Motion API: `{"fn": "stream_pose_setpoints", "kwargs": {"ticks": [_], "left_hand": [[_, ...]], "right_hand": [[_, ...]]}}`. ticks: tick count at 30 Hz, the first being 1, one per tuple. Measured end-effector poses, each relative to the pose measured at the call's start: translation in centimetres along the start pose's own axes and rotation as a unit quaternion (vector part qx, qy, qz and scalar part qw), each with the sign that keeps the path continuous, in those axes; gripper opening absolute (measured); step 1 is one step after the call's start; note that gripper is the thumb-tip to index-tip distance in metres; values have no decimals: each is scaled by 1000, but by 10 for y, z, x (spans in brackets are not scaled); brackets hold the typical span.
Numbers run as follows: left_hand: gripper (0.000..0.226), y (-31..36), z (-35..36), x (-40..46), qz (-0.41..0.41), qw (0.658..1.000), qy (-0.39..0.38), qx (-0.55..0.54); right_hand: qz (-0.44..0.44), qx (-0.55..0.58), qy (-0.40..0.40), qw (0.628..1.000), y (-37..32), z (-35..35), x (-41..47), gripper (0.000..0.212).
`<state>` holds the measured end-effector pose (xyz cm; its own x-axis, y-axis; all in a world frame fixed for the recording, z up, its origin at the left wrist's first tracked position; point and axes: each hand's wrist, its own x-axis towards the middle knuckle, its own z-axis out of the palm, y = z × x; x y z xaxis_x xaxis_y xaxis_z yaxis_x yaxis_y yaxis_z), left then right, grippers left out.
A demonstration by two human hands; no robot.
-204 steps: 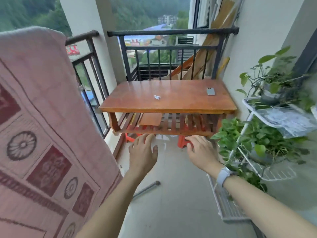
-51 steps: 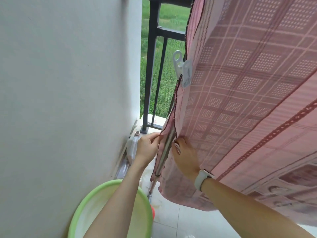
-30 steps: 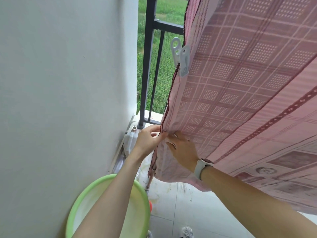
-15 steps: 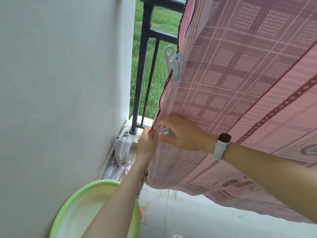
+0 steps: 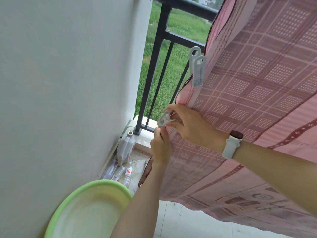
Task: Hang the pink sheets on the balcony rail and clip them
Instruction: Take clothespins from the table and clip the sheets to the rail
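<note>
A pink patterned sheet [image 5: 253,86] hangs over the black balcony rail [image 5: 187,6] and fills the right side of the view. One white clip [image 5: 197,69] is fastened on its left edge, high up. Lower on that edge, my right hand [image 5: 190,124], with a white watch on the wrist, pinches a second white clip [image 5: 165,118]. Just below it, my left hand [image 5: 161,143] grips the sheet's edge between thumb and fingers. Whether the second clip's jaws bite the cloth is hidden by my fingers.
A white wall [image 5: 68,83] stands close on the left. A light green basin [image 5: 89,210] sits on the floor at the bottom left. A white plastic jug [image 5: 126,148] and flattened bottles lie in the corner by the rail's post [image 5: 151,69].
My right hand has brought the second white clip a little higher to the sheet's left edge. My left hand has slid up under it, holding the edge. The view shifted up slightly.
</note>
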<state>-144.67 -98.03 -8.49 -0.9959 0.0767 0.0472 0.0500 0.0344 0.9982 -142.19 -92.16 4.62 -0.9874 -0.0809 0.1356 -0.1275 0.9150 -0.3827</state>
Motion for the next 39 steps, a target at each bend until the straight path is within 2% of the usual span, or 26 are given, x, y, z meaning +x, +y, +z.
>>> {"fn": "stream_pose_setpoints", "kwargs": {"ticks": [3, 7, 11, 13, 18, 21, 25, 27, 30, 32, 35, 37, 39], "left_hand": [[50, -7, -9, -7, 50, 999, -11, -15], [52, -15, -15, -6, 98, 992, -67, 48], [23, -23, -16, -2, 104, 986, -124, 43], [27, -33, -22, 1, 82, 987, -134, 34], [41, -52, -39, -3, 59, 990, -116, 58], [33, -58, -42, -6, 58, 991, -88, 79], [20, -65, -43, -13, 96, 988, -59, 102], [19, -67, -43, -14, 123, 986, -46, 106], [18, -66, -45, -14, 118, 985, -39, 117], [18, -62, -46, -15, 115, 985, -29, 123], [16, -58, -46, -15, 121, 984, -23, 129], [21, -55, -47, -15, 116, 983, -27, 137], [23, -51, -49, -17, 117, 981, -42, 146]], "right_hand": [[25, 56, 34, 998, 0, 1, 0, 36], [17, 52, 33, 998, 0, 2, 0, 35], [-20, -14, 23, 999, 2, 4, 0, 36], [-35, -40, 8, 999, 3, 5, 1, 36], [-44, -80, -57, 994, -4, 8, 6, 38], [-80, -107, -64, 989, -7, 12, 9, 26], [-129, -112, -78, 982, -6, 18, 11, 9], [-147, -121, -71, 979, -3, 23, 11, 5], [-177, -190, -73, 963, 5, 32, 8, 4], [-172, -254, -88, 948, 10, 39, 4, 7], [-176, -298, -70, 935, 14, 41, -5, 27], [-183, -284, -57, 939, 15, 40, -14, 45], [-188, -235, -46, 952, 18, 38, -22, 53]]}}
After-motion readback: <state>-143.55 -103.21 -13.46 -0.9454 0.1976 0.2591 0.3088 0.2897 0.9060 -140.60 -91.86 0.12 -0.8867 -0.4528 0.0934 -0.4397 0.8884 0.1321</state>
